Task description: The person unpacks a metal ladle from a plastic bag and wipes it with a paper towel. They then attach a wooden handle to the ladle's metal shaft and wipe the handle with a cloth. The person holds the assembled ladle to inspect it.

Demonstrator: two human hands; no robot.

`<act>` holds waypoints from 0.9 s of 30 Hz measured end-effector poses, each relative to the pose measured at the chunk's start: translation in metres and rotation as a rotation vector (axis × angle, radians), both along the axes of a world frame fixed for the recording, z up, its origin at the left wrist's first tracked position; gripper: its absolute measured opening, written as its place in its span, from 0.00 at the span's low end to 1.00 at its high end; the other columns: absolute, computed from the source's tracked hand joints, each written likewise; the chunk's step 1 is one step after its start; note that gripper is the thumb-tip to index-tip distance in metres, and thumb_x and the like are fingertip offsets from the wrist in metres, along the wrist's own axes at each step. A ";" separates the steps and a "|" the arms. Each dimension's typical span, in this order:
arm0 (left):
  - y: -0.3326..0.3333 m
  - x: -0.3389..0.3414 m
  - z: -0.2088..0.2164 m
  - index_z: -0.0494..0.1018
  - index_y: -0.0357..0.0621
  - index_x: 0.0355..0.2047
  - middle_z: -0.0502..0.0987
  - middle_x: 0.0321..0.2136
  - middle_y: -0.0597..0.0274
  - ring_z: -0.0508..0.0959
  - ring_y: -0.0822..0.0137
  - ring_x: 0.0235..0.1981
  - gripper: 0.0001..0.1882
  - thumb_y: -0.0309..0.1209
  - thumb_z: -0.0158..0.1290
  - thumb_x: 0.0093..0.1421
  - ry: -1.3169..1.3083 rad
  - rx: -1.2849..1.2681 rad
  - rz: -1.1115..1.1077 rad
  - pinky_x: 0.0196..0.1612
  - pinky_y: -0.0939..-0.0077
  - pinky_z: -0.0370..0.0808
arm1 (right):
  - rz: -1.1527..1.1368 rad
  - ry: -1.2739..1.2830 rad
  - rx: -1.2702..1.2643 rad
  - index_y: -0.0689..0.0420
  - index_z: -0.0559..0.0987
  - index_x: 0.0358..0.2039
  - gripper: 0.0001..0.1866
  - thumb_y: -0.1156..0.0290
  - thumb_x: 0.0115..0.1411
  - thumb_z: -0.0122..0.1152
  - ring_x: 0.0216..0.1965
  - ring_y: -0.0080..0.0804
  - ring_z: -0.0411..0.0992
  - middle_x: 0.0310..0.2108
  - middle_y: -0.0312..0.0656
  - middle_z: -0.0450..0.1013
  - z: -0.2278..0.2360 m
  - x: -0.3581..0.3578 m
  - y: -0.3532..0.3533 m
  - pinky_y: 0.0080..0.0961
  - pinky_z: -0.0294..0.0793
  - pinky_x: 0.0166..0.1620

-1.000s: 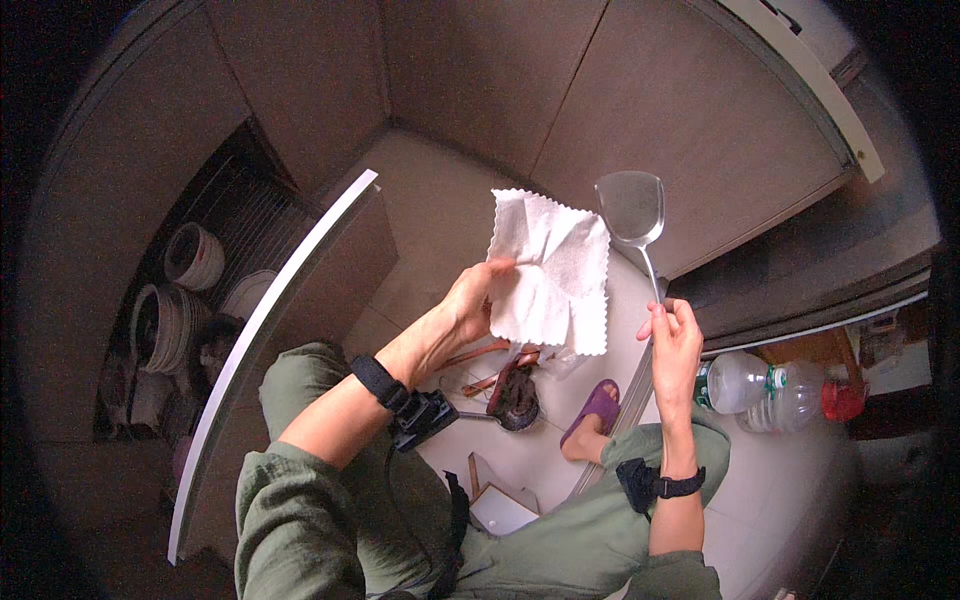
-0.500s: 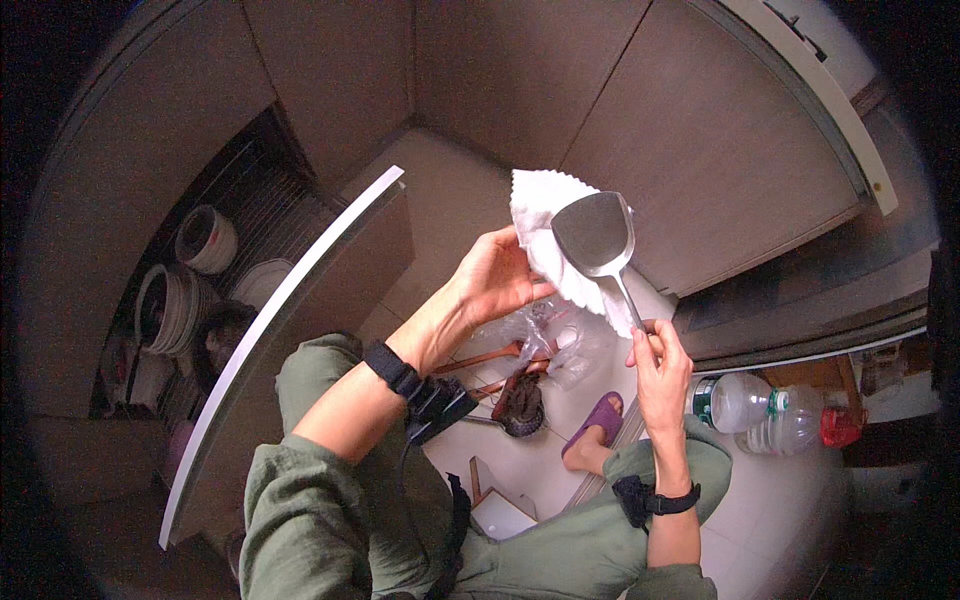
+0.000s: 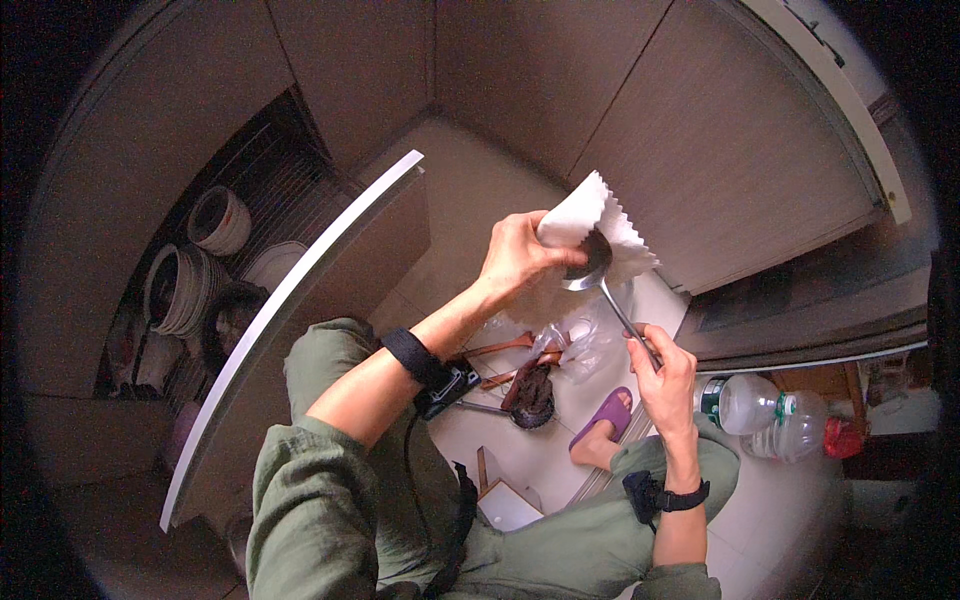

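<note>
My right hand (image 3: 662,380) grips the handle of a metal wok spatula (image 3: 617,306), which points up and to the left. A white cloth with zigzag edges (image 3: 628,243) is in my left hand (image 3: 520,258), folded around the spatula's head. My left thumb presses on the front of the metal, and the cloth lies behind and over it. Much of the head is hidden by the cloth and the thumb. The left fingers behind the cloth are mostly out of sight.
An open cabinet door (image 3: 395,225) stands at my left. Beyond it, a wire rack holds stacked bowls (image 3: 218,222) and plates (image 3: 190,290). Wooden-handled utensils (image 3: 500,347) and a clear plastic bag (image 3: 575,350) lie on the floor. Large plastic bottles (image 3: 745,403) stand at right.
My left hand has brought the cloth over the spatula's head and put its thumb on the metal. The head has turned and is now mostly covered. My right hand keeps the handle.
</note>
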State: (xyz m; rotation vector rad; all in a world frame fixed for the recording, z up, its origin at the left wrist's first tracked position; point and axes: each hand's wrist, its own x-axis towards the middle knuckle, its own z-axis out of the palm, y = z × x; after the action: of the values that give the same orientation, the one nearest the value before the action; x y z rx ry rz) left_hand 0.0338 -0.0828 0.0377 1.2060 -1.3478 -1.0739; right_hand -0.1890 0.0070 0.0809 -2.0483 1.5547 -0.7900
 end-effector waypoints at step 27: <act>0.033 -0.037 0.002 0.72 0.40 0.31 0.71 0.23 0.69 0.68 0.77 0.23 0.15 0.41 0.49 0.61 0.391 0.368 -0.480 0.23 0.80 0.65 | -0.049 -0.536 0.534 0.59 0.70 0.28 0.19 0.58 0.66 0.39 0.10 0.13 0.54 0.13 0.27 0.57 -0.023 0.023 -0.006 0.14 0.54 0.13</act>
State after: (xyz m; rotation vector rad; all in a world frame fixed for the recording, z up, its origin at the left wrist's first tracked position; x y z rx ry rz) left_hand -0.0029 -0.0494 0.0400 0.8693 -1.1839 -1.8585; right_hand -0.1664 0.0013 0.0580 -1.2892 1.3235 -0.7566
